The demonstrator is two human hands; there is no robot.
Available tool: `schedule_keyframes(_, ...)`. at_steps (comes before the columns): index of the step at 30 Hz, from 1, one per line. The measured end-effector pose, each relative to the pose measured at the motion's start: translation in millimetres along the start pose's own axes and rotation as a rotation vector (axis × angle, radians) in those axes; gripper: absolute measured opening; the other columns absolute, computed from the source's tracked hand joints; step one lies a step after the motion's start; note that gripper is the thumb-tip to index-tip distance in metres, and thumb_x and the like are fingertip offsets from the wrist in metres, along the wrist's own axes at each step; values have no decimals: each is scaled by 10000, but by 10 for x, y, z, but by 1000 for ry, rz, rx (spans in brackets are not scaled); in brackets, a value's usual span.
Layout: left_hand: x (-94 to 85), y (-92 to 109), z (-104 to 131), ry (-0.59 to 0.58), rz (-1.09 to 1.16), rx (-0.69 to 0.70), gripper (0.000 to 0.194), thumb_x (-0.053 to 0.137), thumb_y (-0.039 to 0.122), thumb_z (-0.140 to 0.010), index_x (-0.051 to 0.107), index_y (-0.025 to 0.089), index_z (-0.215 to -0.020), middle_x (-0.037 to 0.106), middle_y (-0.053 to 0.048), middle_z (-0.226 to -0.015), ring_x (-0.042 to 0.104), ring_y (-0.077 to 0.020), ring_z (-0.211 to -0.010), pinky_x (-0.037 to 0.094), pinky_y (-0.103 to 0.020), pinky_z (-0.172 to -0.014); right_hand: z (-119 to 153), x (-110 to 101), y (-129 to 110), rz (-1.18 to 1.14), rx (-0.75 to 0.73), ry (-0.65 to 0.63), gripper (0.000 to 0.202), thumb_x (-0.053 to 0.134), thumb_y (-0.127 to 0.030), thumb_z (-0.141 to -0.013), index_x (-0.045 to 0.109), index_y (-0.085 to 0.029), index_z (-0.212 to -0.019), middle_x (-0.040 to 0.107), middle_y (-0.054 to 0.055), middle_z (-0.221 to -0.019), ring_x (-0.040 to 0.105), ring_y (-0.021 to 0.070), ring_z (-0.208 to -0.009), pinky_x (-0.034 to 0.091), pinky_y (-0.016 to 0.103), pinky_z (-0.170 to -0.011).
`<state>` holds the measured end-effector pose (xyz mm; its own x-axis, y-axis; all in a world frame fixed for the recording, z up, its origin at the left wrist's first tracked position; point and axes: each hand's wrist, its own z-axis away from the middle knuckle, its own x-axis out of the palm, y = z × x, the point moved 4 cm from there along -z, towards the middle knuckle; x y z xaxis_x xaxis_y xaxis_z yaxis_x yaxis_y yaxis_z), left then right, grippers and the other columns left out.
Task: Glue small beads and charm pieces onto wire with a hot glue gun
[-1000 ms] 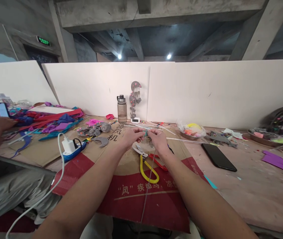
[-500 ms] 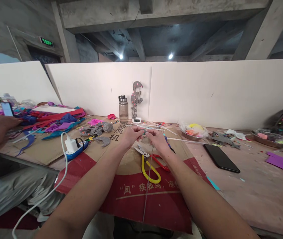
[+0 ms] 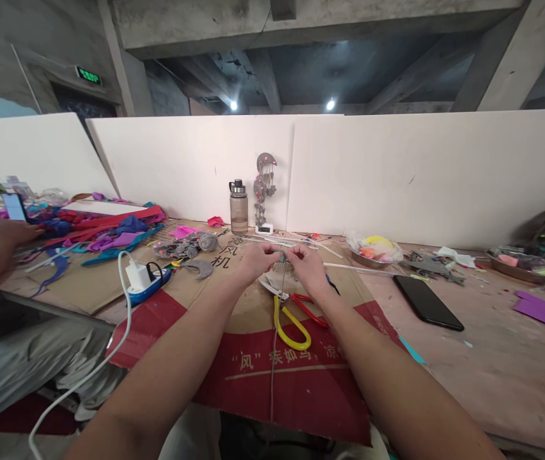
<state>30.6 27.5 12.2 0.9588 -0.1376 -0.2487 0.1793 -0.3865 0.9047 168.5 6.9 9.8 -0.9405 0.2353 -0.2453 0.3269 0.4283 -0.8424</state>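
Right now, from afar, I have the left hand (image 3: pixel 256 262) and right hand (image 3: pixel 307 265) pinching a small blue-green piece (image 3: pixel 282 257) between their fingertips, above the cardboard (image 3: pixel 310 409); a grey cord (image 3: pixel 273 377) trails below. I'd judge this fine cord work, calling next for steady tension, clear of the yellow-handled scissors (image 3: pixel 296 317). White panels (image 3: pixel 397 172) line the pinkish table (image 3: pixel 506 383) under concrete beams (image 3: pixel 310 27).

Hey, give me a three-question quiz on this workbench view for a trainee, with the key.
1. True or false: the water bottle stands left of the crescent-shaped hanging ornament.
2. The power strip is: A, red; B, blue; C, yellow.
3. What are the left hand and right hand doing?

Key: 1. True. 2. B. 3. Pinching a small teal piece, partly hidden between their fingertips.
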Motion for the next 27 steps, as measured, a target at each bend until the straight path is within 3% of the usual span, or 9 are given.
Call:
schedule_keyframes(3,-4,-12,-4,-9,56,-38,122,601,267,-647,607,146,-652,429,69,-447,344,-46,-386,252,-191,-402,-58,-23,132,-147,119,21,234,562,-404,-672,485,-209,-569,464,-39,-538,392,113,-531,338,261,-552)
schedule_keyframes(7,-37,-41,-18,6,111,-120,119,608,257,-652,588,143,-626,428,62,-418,325,-41,-374,250,-185,-395,-151,-180,274,-264,257,231,266,500,-438,-707,394,-237,-570,364,-37,-488,327,120,-475,280,265,-476)
schedule_keyframes(10,-51,-51,-23,17,103,-143,112,607,253,-657,592,145,-630,433,60,-410,324,-43,-373,244,-184,-395,-179,-279,272,-278,243,327,293,405,-479,-770,412,-235,-608,363,-29,-505,334,127,-478,288,265,-478)
schedule_keyframes(13,-53,-58,-19,22,58,-134,107,597,249,-658,588,150,-619,428,63,-404,315,-46,-371,231,-189,-396,-170,-259,172,-140,125,218,329,426,-503,-776,520,-211,-656,459,-10,-568,416,137,-549,344,266,-548)
schedule_keyframes(17,-48,-43,-8,-2,-94,-67,131,580,275,-662,621,153,-633,421,69,-406,329,-57,-386,233,-197,-418,-85,-123,-11,65,-58,29,248,573,-416,-712,630,-209,-835,607,11,-793,508,153,-712,398,279,-685)
schedule_keyframes(20,-42,17,3,-14,-247,30,167,571,291,-666,659,151,-641,440,63,-437,351,-63,-432,235,-200,-449,-22,-46,-99,131,-152,-19,166,590,-362,-705,639,-218,-772,620,24,-843,520,163,-781,400,290,-729)
schedule_keyframes(23,-31,83,22,-4,-322,91,152,581,270,-641,674,150,-633,480,53,-482,372,-69,-479,246,-200,-469,-25,-30,-49,113,-118,-21,155,556,-360,-722,596,-215,-685,596,9,-755,506,158,-736,391,286,-706)
schedule_keyframes(27,-21,44,20,-11,-232,0,113,586,229,-617,663,153,-651,490,56,-475,375,-65,-452,263,-195,-456,-124,-132,191,-52,38,110,272,468,-468,-781,504,-222,-670,502,-17,-602,442,146,-583,379,283,-597)
